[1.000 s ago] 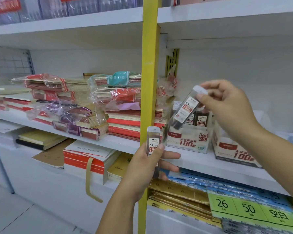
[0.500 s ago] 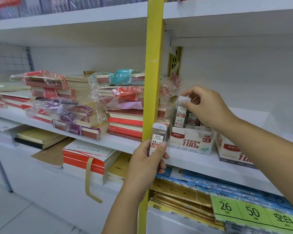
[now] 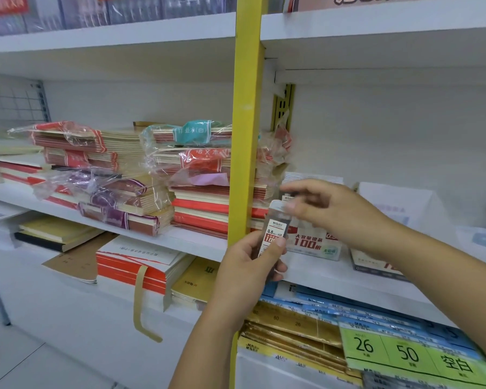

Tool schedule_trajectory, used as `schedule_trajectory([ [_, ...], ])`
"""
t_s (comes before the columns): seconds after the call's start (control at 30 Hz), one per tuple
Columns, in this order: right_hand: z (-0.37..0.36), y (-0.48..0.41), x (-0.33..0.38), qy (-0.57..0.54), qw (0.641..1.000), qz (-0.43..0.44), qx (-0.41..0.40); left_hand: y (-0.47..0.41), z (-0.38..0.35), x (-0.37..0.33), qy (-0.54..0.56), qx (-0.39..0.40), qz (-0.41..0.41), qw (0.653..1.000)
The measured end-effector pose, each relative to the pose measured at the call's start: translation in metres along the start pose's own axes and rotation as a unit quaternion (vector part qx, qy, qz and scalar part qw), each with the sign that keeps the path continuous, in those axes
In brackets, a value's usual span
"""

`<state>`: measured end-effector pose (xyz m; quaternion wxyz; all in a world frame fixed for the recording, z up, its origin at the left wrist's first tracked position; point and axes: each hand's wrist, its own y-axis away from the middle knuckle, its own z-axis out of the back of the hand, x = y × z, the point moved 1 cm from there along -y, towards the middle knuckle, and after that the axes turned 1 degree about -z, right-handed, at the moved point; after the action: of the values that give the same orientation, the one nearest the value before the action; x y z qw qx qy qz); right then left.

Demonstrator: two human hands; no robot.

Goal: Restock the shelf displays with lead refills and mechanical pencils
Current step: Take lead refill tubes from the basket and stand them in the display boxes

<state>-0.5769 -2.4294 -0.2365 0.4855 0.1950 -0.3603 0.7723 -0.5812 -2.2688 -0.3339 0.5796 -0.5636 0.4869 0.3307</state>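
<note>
Light was bright, even and soft, leaving only faint shadow beneath the upper shelf (image 3: 110,37). The right hand (image 3: 331,211) was motion-blurred, and the frame's edges bowed and softened.

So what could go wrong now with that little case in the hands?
The left hand holds the lead refill case by its lower half only, and the right hand is blurred at its cap, so the case might slip and fall. The case is also close to the yellow post, so it could knock against it. The display box sits right behind the right hand; a bump might shove it.
</note>
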Motion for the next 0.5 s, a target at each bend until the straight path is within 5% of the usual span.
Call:
schedule_trajectory([
  [0.1, -0.001, 0.008, 0.000, -0.024, 1.000, -0.010, 0.011, -0.003, -0.013, -0.002, -0.007, 0.017, -0.009, 1.000],
  [0.2, 0.019, 0.006, -0.002, -0.032, 0.993, -0.002, -0.116, -0.008, -0.023, 0.004, -0.118, -0.041, -0.073, 0.989],
  [0.3, 0.048, -0.001, -0.002, -0.015, 0.969, 0.044, -0.244, -0.010, -0.028, 0.008, -0.310, -0.087, -0.165, 0.932],
  [0.5, 0.044, -0.022, -0.018, 0.233, 0.960, 0.048, -0.150, -0.017, -0.031, 0.027, -0.415, -0.037, -0.209, 0.885],
])
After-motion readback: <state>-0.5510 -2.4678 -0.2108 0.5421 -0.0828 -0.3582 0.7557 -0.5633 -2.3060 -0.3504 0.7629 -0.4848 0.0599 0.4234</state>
